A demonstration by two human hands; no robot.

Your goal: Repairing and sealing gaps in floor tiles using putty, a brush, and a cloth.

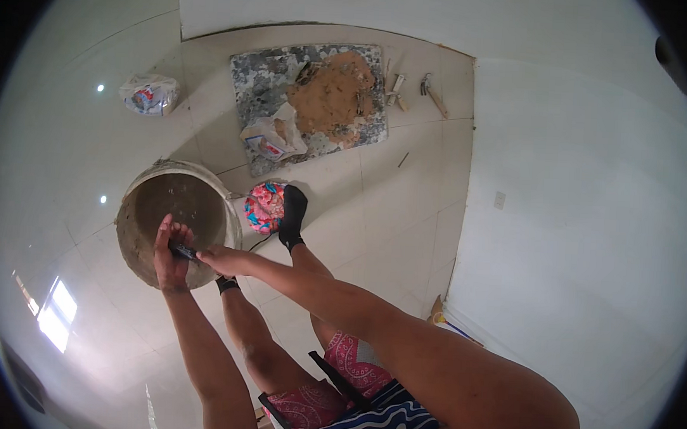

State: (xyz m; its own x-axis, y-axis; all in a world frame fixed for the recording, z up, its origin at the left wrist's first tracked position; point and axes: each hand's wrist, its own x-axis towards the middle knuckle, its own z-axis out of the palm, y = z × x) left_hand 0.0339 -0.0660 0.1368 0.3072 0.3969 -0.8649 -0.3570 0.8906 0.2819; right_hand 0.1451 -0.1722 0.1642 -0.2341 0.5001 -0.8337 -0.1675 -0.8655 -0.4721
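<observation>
A large round bucket (231, 209), crusted on its rim and holding murky greyish-brown liquid, stands at my left. Over its near part, my left hand (168, 261) has its fingers stretched out and the palm turned toward a small dark object (181, 250). My right hand (223, 260) is closed on the near end of that object, which lies against the left palm. Its exact kind cannot be made out. Both hands are above the bucket's near rim.
A stained board (251, 81) bears a brown mortar-like heap (330, 97) and an opened plastic bag (277, 137). Another bag (149, 95) lies left; a hammer (434, 95) lies right. A flowered cloth bundle (264, 207) sits by my foot. A white wall (577, 211) rises at right.
</observation>
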